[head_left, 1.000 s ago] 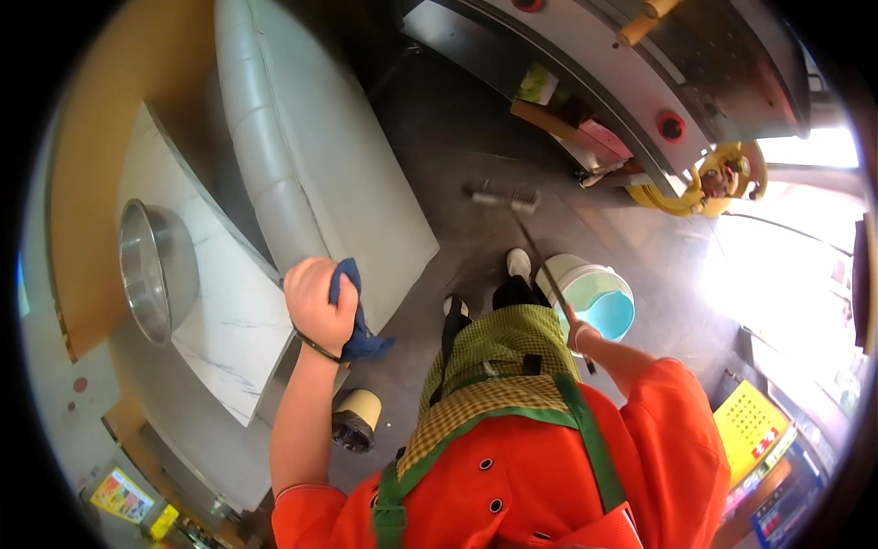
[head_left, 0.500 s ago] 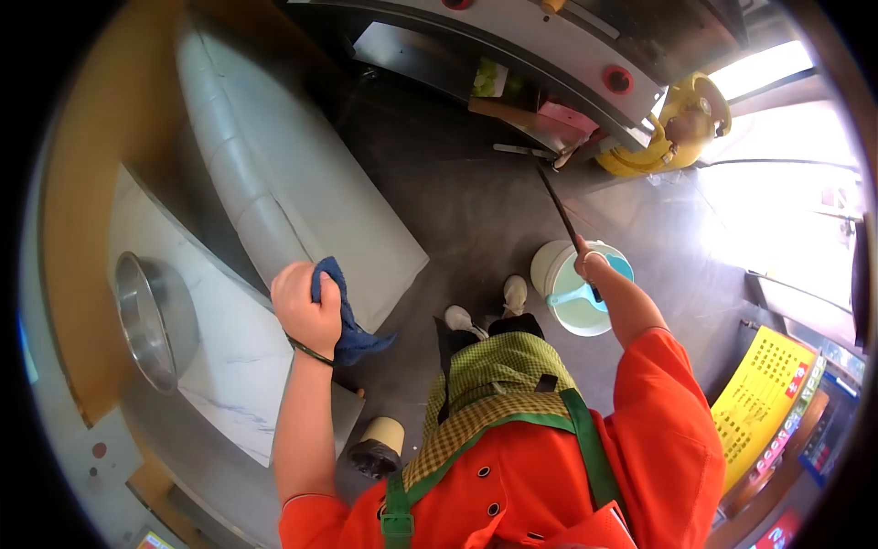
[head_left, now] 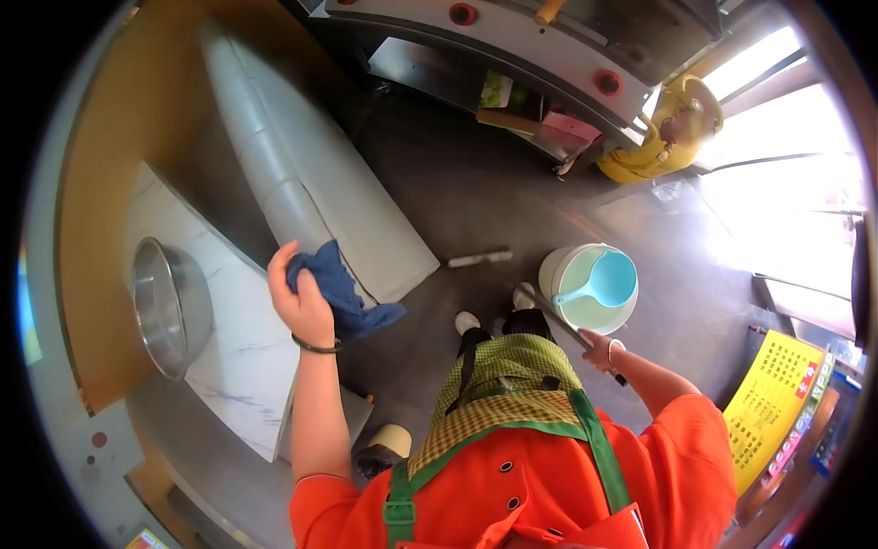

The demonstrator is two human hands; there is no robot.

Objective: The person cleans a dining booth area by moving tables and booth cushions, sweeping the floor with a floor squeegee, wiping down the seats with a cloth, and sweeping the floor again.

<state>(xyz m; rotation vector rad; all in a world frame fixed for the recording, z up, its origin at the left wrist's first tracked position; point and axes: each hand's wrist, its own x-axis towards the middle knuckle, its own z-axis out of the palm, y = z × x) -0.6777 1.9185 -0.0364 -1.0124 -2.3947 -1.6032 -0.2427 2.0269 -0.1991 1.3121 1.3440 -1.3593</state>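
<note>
My left hand is closed on a dark blue cloth, which hangs from it beside the grey padded cover of a long low piece. In my right hand is the dark handle of what looks like a floor squeegee, its narrow light head lying on the floor beyond my shoes. Where handle and head meet does not show clearly. Just beyond my right hand stands a white bucket of pale liquid, with a light blue ladle in it.
A metal bowl sits on a marble-patterned top at left. A steel cooking counter with red knobs runs along the far side, a yellow gas cylinder beside it. A yellow sign is at right, a small bin near my left arm.
My right hand has drawn the squeegee back towards me, its head sliding nearer across the floor. My left hand has turned slightly, still holding the cloth. The view has shifted a little.
</note>
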